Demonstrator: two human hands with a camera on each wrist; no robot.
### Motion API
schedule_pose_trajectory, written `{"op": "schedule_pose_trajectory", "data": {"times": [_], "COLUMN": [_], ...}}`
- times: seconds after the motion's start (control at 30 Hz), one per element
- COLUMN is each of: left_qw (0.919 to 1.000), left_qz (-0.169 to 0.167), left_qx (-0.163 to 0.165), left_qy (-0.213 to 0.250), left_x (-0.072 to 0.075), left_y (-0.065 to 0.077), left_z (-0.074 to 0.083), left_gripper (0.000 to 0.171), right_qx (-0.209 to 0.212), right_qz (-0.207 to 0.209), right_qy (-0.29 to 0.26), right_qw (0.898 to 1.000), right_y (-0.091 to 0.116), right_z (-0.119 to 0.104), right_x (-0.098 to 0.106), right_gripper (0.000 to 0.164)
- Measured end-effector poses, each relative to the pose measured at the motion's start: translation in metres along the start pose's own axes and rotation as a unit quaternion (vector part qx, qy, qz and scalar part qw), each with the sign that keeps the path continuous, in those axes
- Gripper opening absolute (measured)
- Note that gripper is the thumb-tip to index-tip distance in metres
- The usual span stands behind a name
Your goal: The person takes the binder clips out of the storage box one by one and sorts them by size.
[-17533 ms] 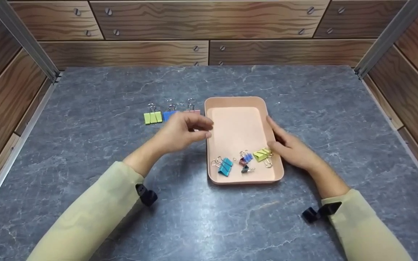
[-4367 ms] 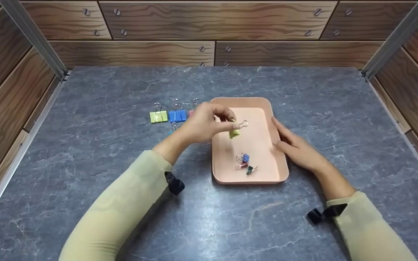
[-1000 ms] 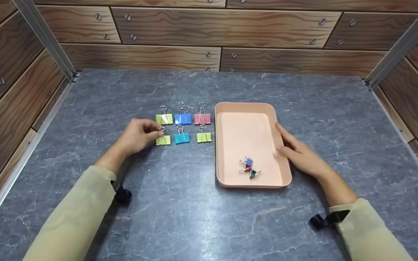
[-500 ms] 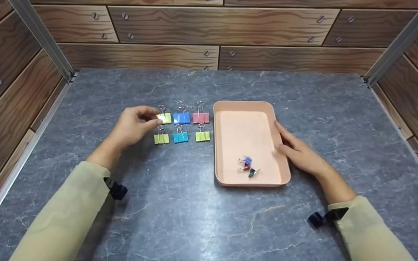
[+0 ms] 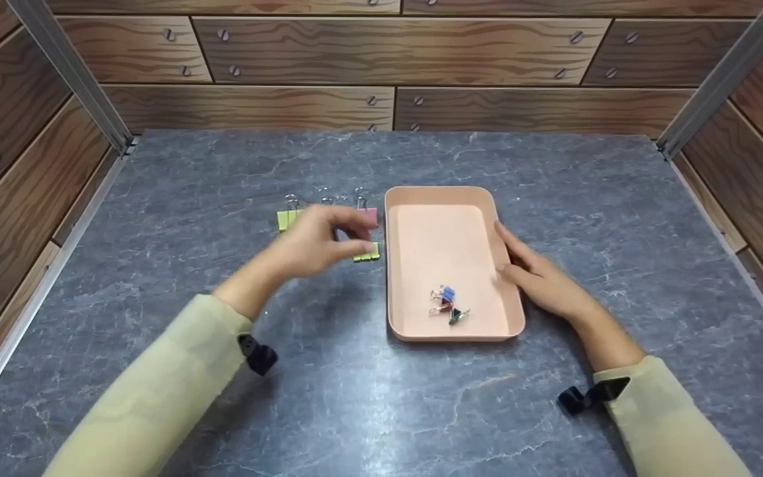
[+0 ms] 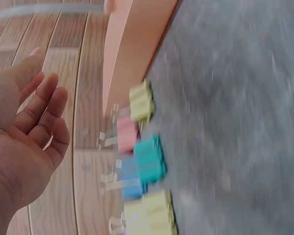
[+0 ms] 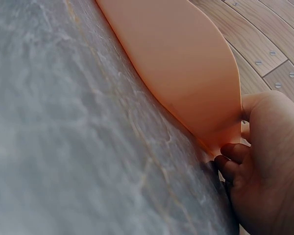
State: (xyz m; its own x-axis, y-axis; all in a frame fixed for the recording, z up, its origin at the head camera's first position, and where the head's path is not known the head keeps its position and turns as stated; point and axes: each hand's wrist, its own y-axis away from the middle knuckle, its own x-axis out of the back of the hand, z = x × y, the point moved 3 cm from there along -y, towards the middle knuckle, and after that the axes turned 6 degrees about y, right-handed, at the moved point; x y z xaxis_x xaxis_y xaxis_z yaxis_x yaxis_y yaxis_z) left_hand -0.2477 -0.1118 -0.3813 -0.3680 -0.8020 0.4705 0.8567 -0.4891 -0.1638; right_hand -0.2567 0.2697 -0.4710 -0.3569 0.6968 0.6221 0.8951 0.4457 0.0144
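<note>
My left hand (image 5: 318, 242) hovers over the rows of binder clips, fingers loosely bent; its palm (image 6: 19, 152) in the left wrist view holds nothing. Below it lie a yellow-green clip (image 5: 288, 220), a pink clip (image 5: 369, 216) and another yellow-green clip (image 5: 368, 254). It hides others in the head view; a teal clip (image 6: 149, 159) and a blue clip (image 6: 131, 177) show in the left wrist view. My right hand (image 5: 544, 278) grips the right wall of the peach tray (image 5: 389, 291), thumb at the rim. Small blue (image 5: 448, 293), dark red (image 5: 446, 303) and dark green (image 5: 455, 316) clips lie inside, near the front.
The tray stands on a grey marbled tabletop (image 5: 328, 397), just right of the clip rows. Wood-patterned panels (image 5: 395, 50) close off the back and both sides. Metal posts (image 5: 73, 73) rise at the rear corners.
Clips formerly in the tray now lie in a second row on the table. Over the last second my left hand left the leftmost clips and moved right. My right hand stays at the tray.
</note>
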Motion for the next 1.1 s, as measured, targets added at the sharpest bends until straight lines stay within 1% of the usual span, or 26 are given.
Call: {"op": "schedule_pose_trajectory", "data": {"times": [0.13, 0.27, 0.4, 0.5, 0.6, 0.7, 0.8, 0.97, 1.1], "left_qw": [0.9984, 0.9946, 0.9905, 0.9883, 0.9873, 0.9864, 0.9847, 0.9811, 0.9791], "left_qz": [-0.054, -0.1, -0.134, -0.147, -0.152, -0.152, -0.158, -0.178, -0.182], "left_qx": [-0.014, -0.019, -0.025, -0.029, -0.03, -0.028, -0.028, -0.039, -0.043], "left_qy": [-0.003, -0.021, -0.023, -0.024, -0.034, -0.056, -0.066, -0.066, -0.079], "left_x": [-0.029, -0.053, -0.072, -0.084, -0.092, -0.098, -0.102, -0.108, -0.11], "left_y": [-0.012, -0.022, -0.029, -0.034, -0.039, -0.041, -0.042, -0.042, -0.041], "left_z": [0.006, 0.009, 0.009, 0.007, 0.004, 0.0, -0.001, -0.002, -0.002], "left_gripper": [0.031, 0.032, 0.032, 0.03, 0.027, 0.025, 0.023, 0.023, 0.02], "right_qx": [0.003, 0.007, 0.011, 0.011, 0.01, 0.008, 0.006, 0.001, 0.0], "right_qz": [0.002, 0.007, 0.007, 0.004, 0.005, 0.005, 0.006, 0.008, 0.006], "right_qy": [0.003, 0.008, 0.005, 0.003, 0.005, 0.007, 0.008, 0.013, 0.017], "right_qw": [1.0, 1.0, 1.0, 1.0, 1.0, 1.0, 1.0, 1.0, 1.0], "right_y": [0.001, 0.002, 0.001, 0.001, 0.001, 0.001, 0.002, 0.002, 0.002], "right_z": [0.0, -0.002, -0.004, -0.005, -0.006, -0.006, -0.006, -0.004, -0.003], "right_x": [0.0, 0.0, -0.001, -0.001, 0.0, 0.0, 0.0, 0.0, 0.001], "right_gripper": [0.071, 0.071, 0.07, 0.07, 0.07, 0.07, 0.07, 0.07, 0.07]}}
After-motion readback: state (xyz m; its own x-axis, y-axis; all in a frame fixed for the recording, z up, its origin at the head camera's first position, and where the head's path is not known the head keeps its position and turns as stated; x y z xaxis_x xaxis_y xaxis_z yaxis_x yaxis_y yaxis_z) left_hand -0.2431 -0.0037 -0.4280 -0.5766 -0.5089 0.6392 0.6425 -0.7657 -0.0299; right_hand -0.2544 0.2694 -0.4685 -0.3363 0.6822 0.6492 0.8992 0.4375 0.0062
